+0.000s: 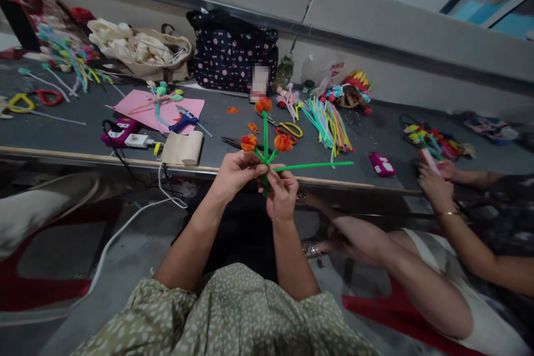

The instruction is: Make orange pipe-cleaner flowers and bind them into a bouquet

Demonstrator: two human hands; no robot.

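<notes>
Both my hands meet at the front edge of the table around a pipe-cleaner flower (266, 130) with a green stem and three orange blooms. My left hand (240, 175) pinches the spot where the stems join. Close beside it, my right hand (282, 192) grips the lower stem, fingers pressed together. A long green pipe cleaner (317, 166) sticks out to the right from between my fingers. Behind the blooms lie scissors (291, 129) with yellow handles and dark pliers (231, 143). Orange fuzzy bits (232, 110) rest on the table further back.
To the right is a bundle of coloured pipe cleaners (329, 125) and a magenta box (381, 164). A glue gun (183, 120) lies on pink paper (133, 108) at left, near a cable (125, 222). A dotted bag (233, 53) stands behind. A co-worker's hands (436, 178) hold something at right.
</notes>
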